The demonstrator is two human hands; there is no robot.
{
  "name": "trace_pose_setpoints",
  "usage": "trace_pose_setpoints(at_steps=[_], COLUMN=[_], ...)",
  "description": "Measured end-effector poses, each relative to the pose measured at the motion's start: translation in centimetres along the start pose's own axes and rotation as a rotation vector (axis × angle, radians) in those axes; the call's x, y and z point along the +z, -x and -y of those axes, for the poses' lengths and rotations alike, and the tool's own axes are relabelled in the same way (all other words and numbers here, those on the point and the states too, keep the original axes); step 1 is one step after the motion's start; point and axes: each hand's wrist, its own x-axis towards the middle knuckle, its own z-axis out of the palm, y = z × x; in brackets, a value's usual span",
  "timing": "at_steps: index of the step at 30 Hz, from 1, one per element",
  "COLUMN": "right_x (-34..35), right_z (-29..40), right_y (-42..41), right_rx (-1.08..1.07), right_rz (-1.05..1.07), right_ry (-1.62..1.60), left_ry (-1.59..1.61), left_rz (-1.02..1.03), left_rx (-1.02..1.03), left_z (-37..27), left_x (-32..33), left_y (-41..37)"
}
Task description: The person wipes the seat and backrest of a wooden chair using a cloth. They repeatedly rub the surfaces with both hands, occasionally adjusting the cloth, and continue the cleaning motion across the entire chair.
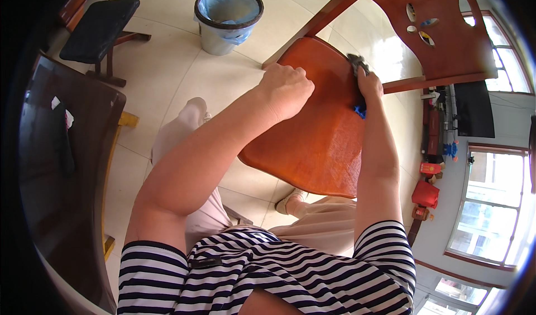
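Observation:
A wooden chair stands before me, its glossy reddish-brown seat spread between my arms. My left hand is curled into a fist over the left part of the seat; nothing shows in it, and its palm side is hidden. At the seat's far right edge, my right hand grips a dark, crumpled cloth. A small blue thing shows beside my right forearm, mostly hidden. The chair's backrest, pierced with petal-shaped cutouts, rises beyond that hand.
A bin with a blue liner stands on the tiled floor past the chair. To the left are a black-padded stool and a dark, glossy table. Red items and a dark screen line the right wall.

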Motion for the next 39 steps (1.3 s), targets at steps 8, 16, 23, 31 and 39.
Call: trace_pose_setpoints(at_steps=[8,16,23,31,39], right_x=[1.9,1.6,-2.8,-10.9,-2.8], right_z=[-1.8,-2.5,-3.9,-5.2,-2.0], right_y=[3.0,18.8,21.1,4.2,-0.1], right_rx=[0.003,-0.367,-0.453,-0.388,-0.066], right_rz=[-0.144,-0.343,-0.174,-0.676,0.139], right_ry=[-0.024,-0.107,-0.294,0.682,0.822], left_ry=[0.007,-0.004,-0.023,-0.066,-0.086], left_rz=[0.115,0.158,0.143,0.127,0.108], left_rx=[-0.032,-0.042,0.032,0.028,0.04], left_z=[0.3,0.8,-0.4,-1.3,-1.7], left_x=[0.0,0.0,1.3,1.5,2.1], left_y=[-0.9,0.4,0.0,-0.8,-1.6])
